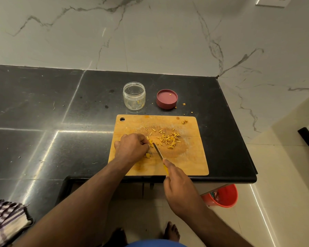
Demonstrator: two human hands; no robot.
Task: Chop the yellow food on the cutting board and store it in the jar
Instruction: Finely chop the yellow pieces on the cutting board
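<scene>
A wooden cutting board (191, 157) lies near the counter's front edge. Chopped yellow food pieces (169, 139) are heaped at its middle. My left hand (132, 147) is curled over a small uncut yellow piece (150, 142) at the board's left side. My right hand (178, 186) grips a yellow-handled knife (158, 151) whose blade tip meets that piece. Behind the board stands an open clear jar (134, 95) with a few yellow bits inside. Its maroon lid (167, 98) lies upturned to the right of the jar.
The black stone counter (61, 113) ends at a marble wall behind and on the right. Yellow crumbs (183, 104) lie near the lid. A checked cloth (5, 220) sits at the lower left. A red bucket (223, 196) stands on the floor below the counter edge.
</scene>
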